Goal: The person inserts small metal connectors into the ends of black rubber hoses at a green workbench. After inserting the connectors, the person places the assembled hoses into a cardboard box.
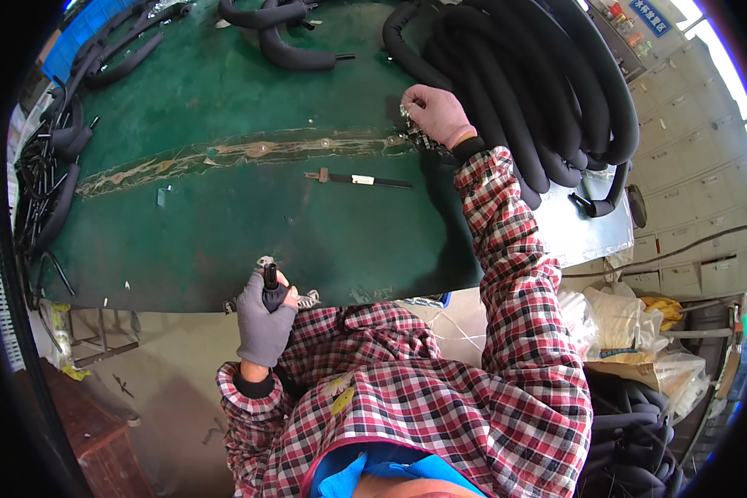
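My left hand [265, 322], in a grey glove with bare fingertips, is closed round a black tube [270, 276] at the table's near edge. The tube's open end points up. Crinkled silvery scraps lie around these fingers. Farther off to the right, my right hand [440, 114] in a pink glove curls its fingers on small shiny metal-like pieces [423, 139] beside the foam coils. Their exact kind is too small to tell. Between the hands, a thin black tool [365, 180] with a brownish end and a white label lies on the table.
Large coils of black foam-covered tubing [506, 83] fill the right of the green table [224, 224]. More foam-covered tubes [295, 54] lie at the back, and black tubes [54, 174] pile up at left. Clear tape [261, 149] runs across the top.
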Motion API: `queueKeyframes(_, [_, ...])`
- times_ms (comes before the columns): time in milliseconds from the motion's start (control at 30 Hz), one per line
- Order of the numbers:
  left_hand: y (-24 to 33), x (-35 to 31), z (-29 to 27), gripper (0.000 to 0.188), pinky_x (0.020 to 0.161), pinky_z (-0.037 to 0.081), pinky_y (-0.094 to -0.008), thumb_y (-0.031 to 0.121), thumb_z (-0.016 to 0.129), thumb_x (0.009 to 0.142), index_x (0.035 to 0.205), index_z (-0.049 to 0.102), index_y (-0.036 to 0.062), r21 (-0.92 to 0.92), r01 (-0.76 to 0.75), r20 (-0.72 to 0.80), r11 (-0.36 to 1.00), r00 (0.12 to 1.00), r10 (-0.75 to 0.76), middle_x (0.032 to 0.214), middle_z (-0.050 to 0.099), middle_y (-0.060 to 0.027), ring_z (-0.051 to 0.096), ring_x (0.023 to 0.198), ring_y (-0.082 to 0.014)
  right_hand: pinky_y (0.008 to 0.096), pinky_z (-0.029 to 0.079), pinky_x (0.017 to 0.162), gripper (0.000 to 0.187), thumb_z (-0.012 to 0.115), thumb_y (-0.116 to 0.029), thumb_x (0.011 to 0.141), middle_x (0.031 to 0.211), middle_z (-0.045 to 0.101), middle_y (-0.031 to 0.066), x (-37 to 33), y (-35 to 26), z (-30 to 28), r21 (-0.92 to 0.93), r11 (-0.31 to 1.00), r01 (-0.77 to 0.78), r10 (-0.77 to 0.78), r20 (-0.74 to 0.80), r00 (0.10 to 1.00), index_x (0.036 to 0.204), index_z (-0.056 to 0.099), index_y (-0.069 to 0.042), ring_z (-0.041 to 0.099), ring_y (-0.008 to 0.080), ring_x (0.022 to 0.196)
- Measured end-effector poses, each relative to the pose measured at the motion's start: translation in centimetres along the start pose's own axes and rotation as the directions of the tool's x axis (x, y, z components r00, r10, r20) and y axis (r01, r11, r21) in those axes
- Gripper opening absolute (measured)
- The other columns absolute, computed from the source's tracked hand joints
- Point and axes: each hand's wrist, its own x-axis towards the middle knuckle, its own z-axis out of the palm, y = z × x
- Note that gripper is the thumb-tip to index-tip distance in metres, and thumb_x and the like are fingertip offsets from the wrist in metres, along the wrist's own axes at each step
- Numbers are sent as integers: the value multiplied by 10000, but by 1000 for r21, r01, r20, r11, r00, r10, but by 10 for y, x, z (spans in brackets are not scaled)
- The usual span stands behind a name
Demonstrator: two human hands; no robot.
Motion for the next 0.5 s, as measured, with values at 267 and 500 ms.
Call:
queueKeyframes(267, [-11,3,1,164,682,496,-261,-14,678,838,942,559,30,-51,-60,-38,997,998,58,768,531,8,526,692,-70,403,528,846,231,594,-153,845,920,712,146,-9,6,-8,-115,985,132,-129,31,991,1015,747,-122,672,332,910])
queueKeyframes(500, [-13,14,2,168,639,487,-249,-40,656,838,943,551,38,-9,-34,-28,999,999,34,759,534,16,521,669,-58,299,528,721,145,696,-175,874,889,710,94,-13,2,-9,-229,973,-5,-30,-149,988,931,699,-42,653,180,752])
